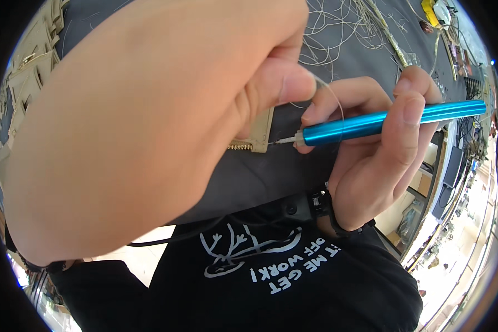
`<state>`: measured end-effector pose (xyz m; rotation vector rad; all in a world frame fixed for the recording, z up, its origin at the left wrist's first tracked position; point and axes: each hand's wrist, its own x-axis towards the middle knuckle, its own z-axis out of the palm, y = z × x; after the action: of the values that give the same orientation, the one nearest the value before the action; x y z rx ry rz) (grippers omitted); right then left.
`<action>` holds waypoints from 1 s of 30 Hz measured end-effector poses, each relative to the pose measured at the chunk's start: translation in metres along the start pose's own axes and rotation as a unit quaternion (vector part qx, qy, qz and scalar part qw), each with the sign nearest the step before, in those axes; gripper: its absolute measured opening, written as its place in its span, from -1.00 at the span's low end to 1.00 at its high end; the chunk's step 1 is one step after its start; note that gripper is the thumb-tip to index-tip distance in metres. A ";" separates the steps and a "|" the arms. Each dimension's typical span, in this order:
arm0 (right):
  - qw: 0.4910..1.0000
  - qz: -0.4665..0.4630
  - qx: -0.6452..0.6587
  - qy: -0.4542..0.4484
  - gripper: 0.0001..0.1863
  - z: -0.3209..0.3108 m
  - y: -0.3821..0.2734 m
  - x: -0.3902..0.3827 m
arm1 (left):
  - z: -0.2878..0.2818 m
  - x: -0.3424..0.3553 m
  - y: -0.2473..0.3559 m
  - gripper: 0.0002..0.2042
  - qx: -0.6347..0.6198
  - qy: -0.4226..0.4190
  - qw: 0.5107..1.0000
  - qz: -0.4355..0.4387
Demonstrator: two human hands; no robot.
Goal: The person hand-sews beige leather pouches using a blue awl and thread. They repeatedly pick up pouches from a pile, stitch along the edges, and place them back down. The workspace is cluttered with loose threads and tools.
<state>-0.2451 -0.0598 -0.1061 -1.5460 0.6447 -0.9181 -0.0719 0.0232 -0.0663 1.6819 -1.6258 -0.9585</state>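
- Connector block (262,133), beige plastic with a row of small brass pins along its near edge, is held up close to the camera, above the grey tabletop (260,177), just left of the tool tip.
- It is judged light, stiff and rather fragile at the pins; hold is best taken on the flat plastic body, well clear of the pin row.
- A thin pale wire (333,97) is seen looping from the block's far side toward the right; it is judged soft and easily kinked.
- The left hand (144,122) has its grip closed on the block, pinched between thumb and fingers.
- The right hand (379,149) has its grip closed around a blue metal pen-shaped tool (382,122), held like a pencil; its fine tip (282,140) is set against the block's right edge.
- The tool is judged smooth and possibly slippery.
- Loose pale wires (343,27) are spread over the far tabletop, and beige parts (30,66) are stacked at far left.
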 end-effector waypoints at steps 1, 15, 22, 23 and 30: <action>1.000 -0.002 -0.006 -0.004 -0.64 0.000 0.000 0.000 | 0.001 0.000 -0.001 -0.75 -0.004 0.004 1.000 0.002; 0.999 0.016 -0.033 0.030 -0.58 0.005 -0.004 0.002 | 0.000 0.003 -0.017 -0.71 0.028 0.011 0.997 0.065; 0.999 0.004 -0.026 0.021 -0.59 0.005 -0.003 0.002 | 0.006 0.002 -0.004 -0.72 -0.006 0.024 0.999 0.025; 0.999 0.007 -0.026 0.023 -0.59 0.006 -0.003 0.002 | 0.007 0.002 -0.003 -0.74 -0.009 0.031 0.999 0.023; 0.998 0.038 0.000 0.049 -0.65 0.004 -0.005 -0.001 | 0.009 0.000 -0.005 -0.84 0.063 0.016 0.997 0.044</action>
<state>-0.2425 -0.0560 -0.1013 -1.4730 0.7675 -0.9413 -0.0768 0.0236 -0.0750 1.6841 -1.7550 -0.7979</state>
